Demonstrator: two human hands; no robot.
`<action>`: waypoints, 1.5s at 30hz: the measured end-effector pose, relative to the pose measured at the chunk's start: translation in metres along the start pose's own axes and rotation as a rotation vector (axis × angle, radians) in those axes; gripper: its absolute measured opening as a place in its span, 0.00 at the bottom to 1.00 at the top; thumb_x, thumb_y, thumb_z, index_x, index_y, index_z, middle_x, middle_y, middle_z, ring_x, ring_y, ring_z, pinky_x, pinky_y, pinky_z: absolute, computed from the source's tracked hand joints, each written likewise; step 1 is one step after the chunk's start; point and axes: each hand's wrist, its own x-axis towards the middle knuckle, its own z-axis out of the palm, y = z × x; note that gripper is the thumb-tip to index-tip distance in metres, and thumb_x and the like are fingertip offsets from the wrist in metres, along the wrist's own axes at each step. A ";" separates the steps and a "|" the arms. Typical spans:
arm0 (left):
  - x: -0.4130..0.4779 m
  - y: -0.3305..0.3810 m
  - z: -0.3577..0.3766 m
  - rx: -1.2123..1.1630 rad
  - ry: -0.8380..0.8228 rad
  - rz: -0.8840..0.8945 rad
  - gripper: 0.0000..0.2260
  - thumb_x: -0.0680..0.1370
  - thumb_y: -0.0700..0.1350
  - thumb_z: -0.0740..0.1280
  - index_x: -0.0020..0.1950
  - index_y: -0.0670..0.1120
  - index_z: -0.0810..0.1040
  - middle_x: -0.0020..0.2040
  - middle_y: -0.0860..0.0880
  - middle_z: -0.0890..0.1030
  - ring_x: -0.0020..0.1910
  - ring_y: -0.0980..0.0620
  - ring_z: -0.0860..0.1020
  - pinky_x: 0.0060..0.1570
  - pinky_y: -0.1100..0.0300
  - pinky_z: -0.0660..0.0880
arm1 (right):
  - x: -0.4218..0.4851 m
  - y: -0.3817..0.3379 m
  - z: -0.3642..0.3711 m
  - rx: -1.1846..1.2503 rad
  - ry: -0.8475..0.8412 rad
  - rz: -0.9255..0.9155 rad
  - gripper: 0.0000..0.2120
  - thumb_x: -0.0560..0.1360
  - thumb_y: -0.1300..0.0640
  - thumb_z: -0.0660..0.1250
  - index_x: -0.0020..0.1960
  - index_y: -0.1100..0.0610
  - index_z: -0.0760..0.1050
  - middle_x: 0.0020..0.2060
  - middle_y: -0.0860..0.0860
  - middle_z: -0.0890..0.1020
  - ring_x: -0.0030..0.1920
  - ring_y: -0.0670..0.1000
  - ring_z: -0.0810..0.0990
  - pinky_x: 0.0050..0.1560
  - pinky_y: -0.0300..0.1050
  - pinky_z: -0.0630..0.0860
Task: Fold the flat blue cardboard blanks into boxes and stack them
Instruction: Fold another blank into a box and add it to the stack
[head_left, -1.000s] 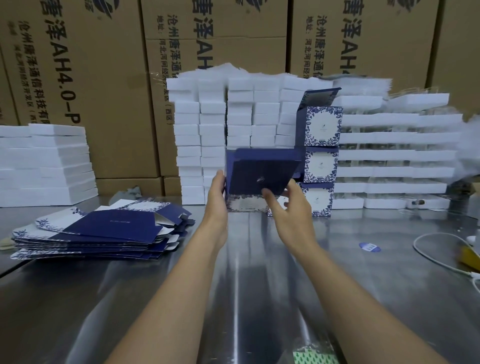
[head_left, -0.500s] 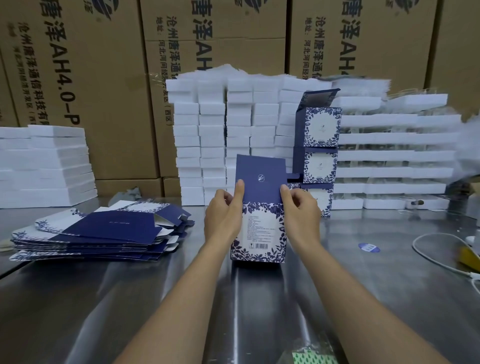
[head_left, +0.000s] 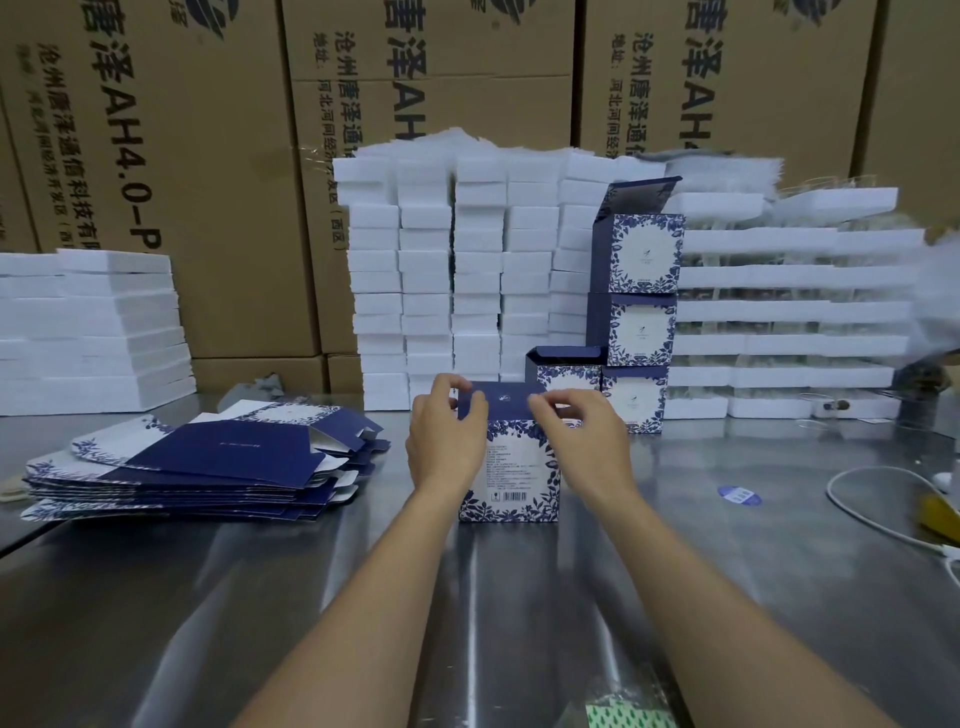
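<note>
Both hands work at the top of one box (head_left: 511, 475). The left hand (head_left: 447, 441) curls its fingers (head_left: 451, 383) over the left edge of the dark blue lid flap (head_left: 501, 401) and pinches it. The right hand (head_left: 584, 441) does the same on the right edge, its fingers (head_left: 558, 408) bent in a tight pinch. Neither hand holds anything else.

A second ago the box was off the table (head_left: 519, 613), tilted and only half shaped between the hands. Half a second ago it stood upright with the flap rising tall above it. Now the flap sits much lower, bent over the opening. The body looks fully formed, so this box seems close to done. What remains is probably finishing the lid and moving the box to the stack.

The box stands on the table directly below the fingers, between the two wrists, its printed panel facing near. To the far right, just behind the right hand, finished boxes (head_left: 644, 254) stand three high, with a fourth (head_left: 563, 371) beside the lowest one. The pile of flat blanks (head_left: 208, 462) lies well to the left, still thick, so much of the task is ahead. White foam blocks (head_left: 426, 291) and brown cartons (head_left: 156, 130) fill the far side.
</note>
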 end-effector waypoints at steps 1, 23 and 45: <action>0.000 -0.002 0.001 0.008 0.014 0.022 0.03 0.82 0.57 0.66 0.51 0.60 0.76 0.55 0.54 0.77 0.44 0.64 0.74 0.48 0.55 0.69 | -0.001 0.001 0.000 -0.011 -0.049 -0.010 0.12 0.78 0.41 0.72 0.57 0.46 0.84 0.54 0.40 0.81 0.54 0.35 0.80 0.58 0.39 0.76; -0.002 -0.015 0.008 -0.006 -0.132 0.232 0.09 0.77 0.56 0.76 0.56 0.61 0.88 0.56 0.61 0.86 0.62 0.58 0.81 0.60 0.55 0.78 | 0.001 0.018 0.004 -0.115 -0.047 -0.132 0.03 0.80 0.49 0.72 0.53 0.45 0.83 0.58 0.43 0.80 0.59 0.42 0.79 0.59 0.49 0.78; 0.009 -0.028 0.005 -0.178 -0.102 0.181 0.08 0.72 0.56 0.81 0.50 0.60 0.89 0.51 0.63 0.87 0.59 0.64 0.81 0.62 0.62 0.76 | 0.001 0.020 0.005 -0.107 -0.029 -0.168 0.02 0.80 0.49 0.72 0.50 0.42 0.80 0.49 0.38 0.82 0.52 0.38 0.80 0.52 0.39 0.75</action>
